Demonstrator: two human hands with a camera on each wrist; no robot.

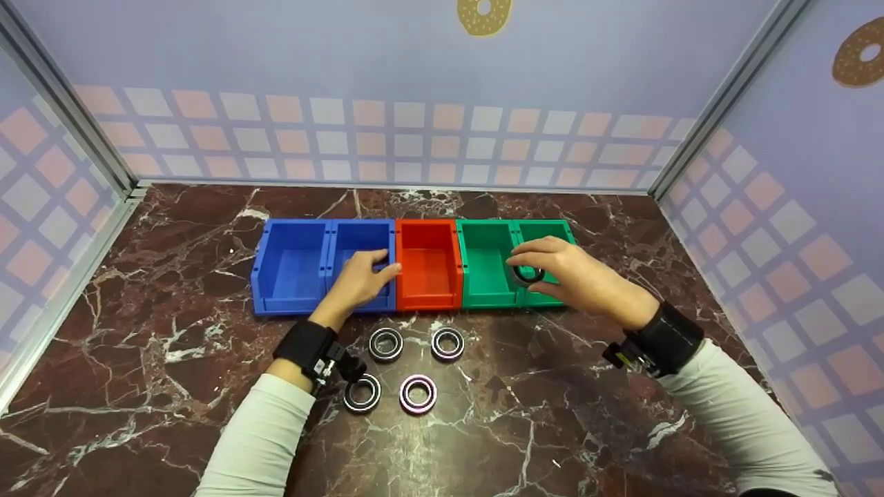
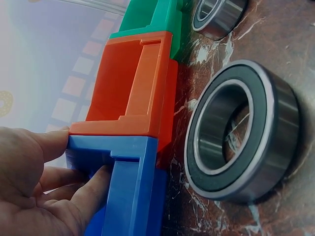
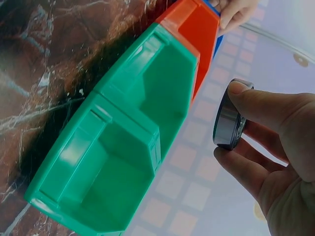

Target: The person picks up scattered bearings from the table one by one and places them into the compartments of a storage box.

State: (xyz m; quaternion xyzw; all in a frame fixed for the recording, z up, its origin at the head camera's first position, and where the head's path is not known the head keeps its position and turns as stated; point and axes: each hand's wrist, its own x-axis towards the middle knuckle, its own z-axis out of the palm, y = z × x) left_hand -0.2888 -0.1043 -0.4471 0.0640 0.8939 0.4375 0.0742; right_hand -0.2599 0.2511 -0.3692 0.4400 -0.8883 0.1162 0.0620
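My right hand pinches a ball bearing between thumb and fingertips, holding its ring on edge above the green bins. Over the right-hand blue bin is my left hand. Its thumb touches the rim by the red bin, and its other fingers reach loosely into the blue bin, their tips partly hidden; no bearing shows in them. On the table, nearer to me, lie several more bearings: a dark one, another, one by the left wrist and one with a purplish sheen.
The blue, red and green bins stand side by side in one row, with another blue bin at the left end. They sit on a dark red marbled tabletop. Patterned panels wall in the back and both sides.
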